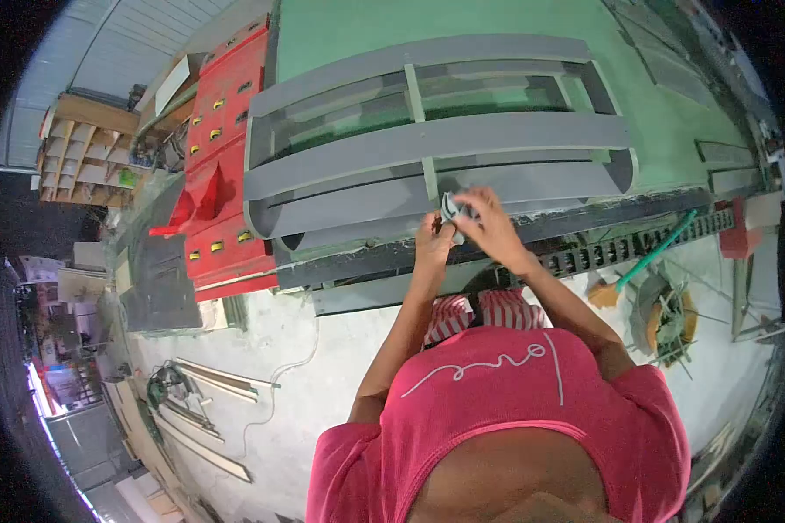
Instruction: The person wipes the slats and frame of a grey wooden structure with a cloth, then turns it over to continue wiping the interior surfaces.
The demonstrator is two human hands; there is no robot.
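In front of my chest both hands meet at a small crumpled grey-and-white thing (453, 207), perhaps a cloth or folded sheet; its kind is too small to make out. My left hand (433, 241) is closed at its lower left side. From the right, my right hand (490, 228) curls its fingers and thumb onto it. Just beyond my hands lies a grey slatted rack (340, 172) with long curved-edged boards and a central upright. It rests on a green tabletop (672, 131), near the dark front edge.
A red panel (227, 157) with yellow-and-black pieces stands left of the rack. On the floor are wood strips (205, 449), a thin cable (270, 392) and a broom (606, 294) with a green handle. A round bin (672, 322) of offcuts sits at right. Wooden shelving (83, 152) stands far left.
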